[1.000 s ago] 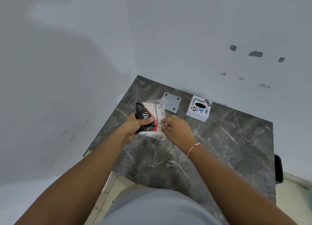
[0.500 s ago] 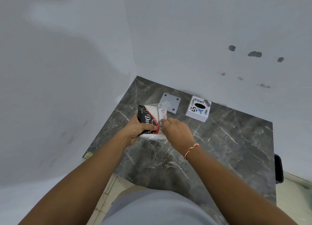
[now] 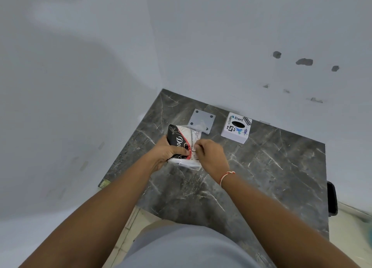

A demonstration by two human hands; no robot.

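**Both hands on a wrapped packet over the marble table**

The packet [image 3: 181, 140], black and white with a red stripe and white lettering, was held just above the dark marble table [image 3: 271, 167], towards its far left part and near the corner of the two white walls. It was tilted, with its black end to the left and its white end to the right.

The left hand [image 3: 167, 154] gripped the packet from the near left. Its fingers curled underneath and its thumb lay across the black face. The right hand [image 3: 211, 157] met it from the right with curled fingers, whose tips pinched the packet at its right edge. Exactly which fingers did the pinching could not be told. The clear wrapping [image 3: 189, 163] showed loose along the near edge and at the far right corner of the packet. A red and white thread band [image 3: 226, 176] circled the right wrist.

Just beyond the packet a grey square plate [image 3: 202, 116] with a hole in each corner lay flat on the table. To its right, apart from it, stood a white box [image 3: 236, 135] with stickers and a dark oval opening on top. A black object [image 3: 332, 199] sat at the table's right edge. Dark marks [image 3: 304, 62] spotted the far wall.
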